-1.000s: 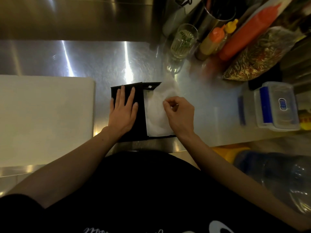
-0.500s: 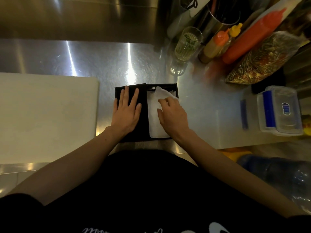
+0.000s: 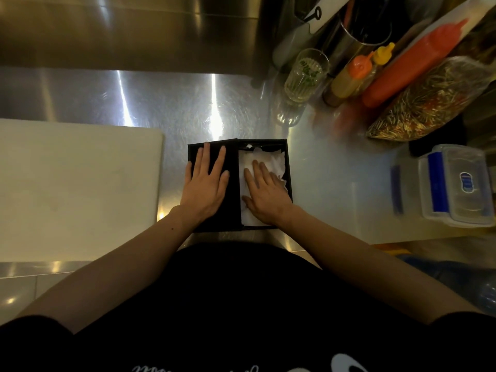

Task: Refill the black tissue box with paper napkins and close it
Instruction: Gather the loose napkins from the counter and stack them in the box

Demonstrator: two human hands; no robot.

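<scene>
The black tissue box (image 3: pixel 287 159) lies open on the steel counter right in front of me. Its black lid (image 3: pixel 230 210) is folded out flat to the left. My left hand (image 3: pixel 205 185) rests flat on the lid, fingers spread. White paper napkins (image 3: pixel 271 162) fill the box's right half. My right hand (image 3: pixel 264 193) lies flat on top of the napkins, palm down and fingers extended, holding nothing.
A white cutting board (image 3: pixel 75 189) lies to the left of the box. At the back right stand a glass (image 3: pixel 303 79), sauce bottles (image 3: pixel 351 76), a red squeeze bottle (image 3: pixel 413 65) and a bag of dried food (image 3: pixel 429 100). A clear plastic container (image 3: pixel 459 183) sits at right.
My right hand went from pinching a loose, raised napkin to lying flat on the napkins inside the box. The napkin now lies down within the box walls. The left hand stayed on the lid.
</scene>
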